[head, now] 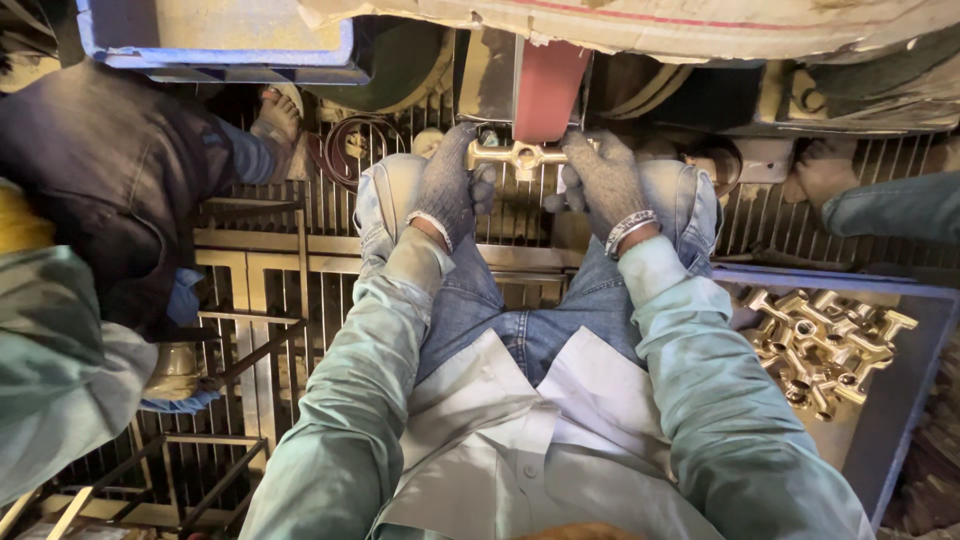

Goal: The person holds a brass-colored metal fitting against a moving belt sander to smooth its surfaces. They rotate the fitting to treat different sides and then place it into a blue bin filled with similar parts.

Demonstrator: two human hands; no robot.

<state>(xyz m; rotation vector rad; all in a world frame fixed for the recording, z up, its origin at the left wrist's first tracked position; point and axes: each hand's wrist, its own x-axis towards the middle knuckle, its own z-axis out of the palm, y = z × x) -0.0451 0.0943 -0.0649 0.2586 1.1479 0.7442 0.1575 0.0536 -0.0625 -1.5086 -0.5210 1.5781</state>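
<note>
**Brass fitting held to the belt**

Head view: gloved left hand (450, 185) and right hand (602, 180) each grip an end of a brass fitting (517, 155), pressed against the red belt (548, 90); more fittings (825, 345) fill a tray (900, 400) at right; grating (270, 290) underfoot.

My one head camera looks steeply down, close over my lap and knees (395, 190), toward the floor grating (300, 260).

Dim, warm light falls from above, leaving the floor grating (270, 300) in shadow. The brass fittings (825, 345) at right catch a soft gleam. Edges bend wide and look slightly soft.
</note>
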